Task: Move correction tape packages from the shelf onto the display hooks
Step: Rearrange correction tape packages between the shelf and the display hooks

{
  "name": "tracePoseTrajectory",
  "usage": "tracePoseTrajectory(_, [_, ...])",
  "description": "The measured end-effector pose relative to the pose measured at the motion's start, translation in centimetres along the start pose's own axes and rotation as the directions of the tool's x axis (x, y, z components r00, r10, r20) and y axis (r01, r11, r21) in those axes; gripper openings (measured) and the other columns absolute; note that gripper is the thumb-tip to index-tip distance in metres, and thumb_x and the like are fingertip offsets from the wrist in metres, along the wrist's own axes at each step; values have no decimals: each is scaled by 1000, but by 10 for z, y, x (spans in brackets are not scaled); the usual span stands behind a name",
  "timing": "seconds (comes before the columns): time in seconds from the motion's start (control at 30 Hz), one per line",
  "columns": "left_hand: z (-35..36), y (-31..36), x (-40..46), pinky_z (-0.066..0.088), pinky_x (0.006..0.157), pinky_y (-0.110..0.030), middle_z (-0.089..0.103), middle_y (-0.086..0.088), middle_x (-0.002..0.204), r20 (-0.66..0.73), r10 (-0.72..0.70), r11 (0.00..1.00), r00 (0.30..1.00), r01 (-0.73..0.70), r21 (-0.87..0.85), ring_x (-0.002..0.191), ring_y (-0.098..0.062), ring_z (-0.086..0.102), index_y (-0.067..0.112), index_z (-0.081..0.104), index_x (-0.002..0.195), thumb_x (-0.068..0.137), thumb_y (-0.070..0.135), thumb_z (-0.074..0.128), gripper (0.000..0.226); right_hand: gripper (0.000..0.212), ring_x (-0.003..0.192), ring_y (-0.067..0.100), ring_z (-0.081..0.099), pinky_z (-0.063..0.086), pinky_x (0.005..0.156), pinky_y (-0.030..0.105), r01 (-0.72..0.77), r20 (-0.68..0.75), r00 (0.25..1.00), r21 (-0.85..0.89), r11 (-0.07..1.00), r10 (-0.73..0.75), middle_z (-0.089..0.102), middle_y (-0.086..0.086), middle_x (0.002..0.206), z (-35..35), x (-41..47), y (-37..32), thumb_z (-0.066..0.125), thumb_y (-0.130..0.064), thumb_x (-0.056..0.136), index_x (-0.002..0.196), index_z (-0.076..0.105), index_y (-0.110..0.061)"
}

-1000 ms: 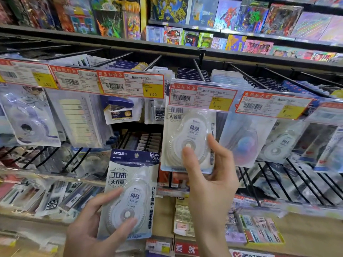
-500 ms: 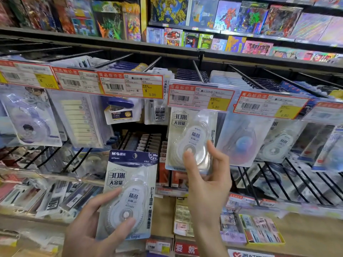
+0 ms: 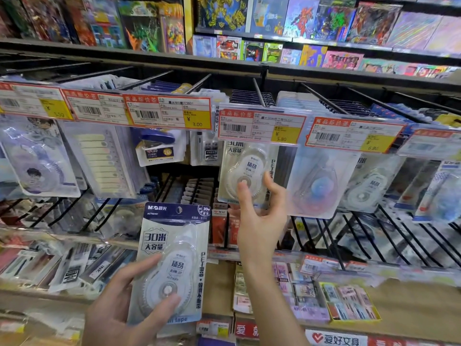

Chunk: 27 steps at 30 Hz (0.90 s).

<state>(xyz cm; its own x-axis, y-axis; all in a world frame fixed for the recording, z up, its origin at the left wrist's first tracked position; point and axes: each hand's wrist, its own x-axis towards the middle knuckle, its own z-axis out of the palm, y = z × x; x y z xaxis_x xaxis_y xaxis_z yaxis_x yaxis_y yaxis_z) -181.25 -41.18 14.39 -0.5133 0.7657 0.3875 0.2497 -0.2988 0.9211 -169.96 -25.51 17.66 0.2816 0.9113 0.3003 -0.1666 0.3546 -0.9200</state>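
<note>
My left hand (image 3: 119, 305) grips a correction tape package (image 3: 172, 263) with a navy header, thumb across the lower blister and fingers behind the card, holding it upright below the hook rows and in front of the lower shelf (image 3: 219, 283). My right hand (image 3: 259, 218) is raised with fingers loosely spread; the thumb tip (image 3: 243, 193) touches the blister of a second correction tape package (image 3: 245, 171), which hangs on a display hook (image 3: 258, 92) behind the 5.80 price tag (image 3: 260, 126). To its right hangs a pink-and-blue correction tape pack (image 3: 319, 186); to its left, a blue stapler pack (image 3: 157, 148).
</note>
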Motion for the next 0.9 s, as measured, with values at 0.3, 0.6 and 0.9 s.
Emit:
tracePoseTrajectory(0.3, [3,3,-2,58,69,-17,77,5,99,-16,13,1000,1000,-13,-15,87,-12,75,41,76,97,50,-3,78,64,39,106,-6,60,48,80,10,99,-43,994,18,995,-98,60,-15,127,4,2,15,69,-19,94,131,55,-23])
tracePoseTrajectory(0.6, [3,3,-6,62,68,-27,77,3,99,16,-6,1000,1000,6,-28,89,-15,75,38,75,100,51,-2,78,63,54,114,-11,50,51,97,34,151,50,988,-199,968,-144,40,-40,123,1,-7,22,67,-27,96,137,39,-49])
tracePoseTrajectory(0.9, [7,5,-2,62,66,-31,77,5,99,46,-46,997,998,48,-56,87,-15,75,44,75,92,49,0,80,62,59,113,6,59,52,82,17,107,157,985,-273,956,-66,41,-25,134,-39,-39,36,68,-29,94,141,35,-43])
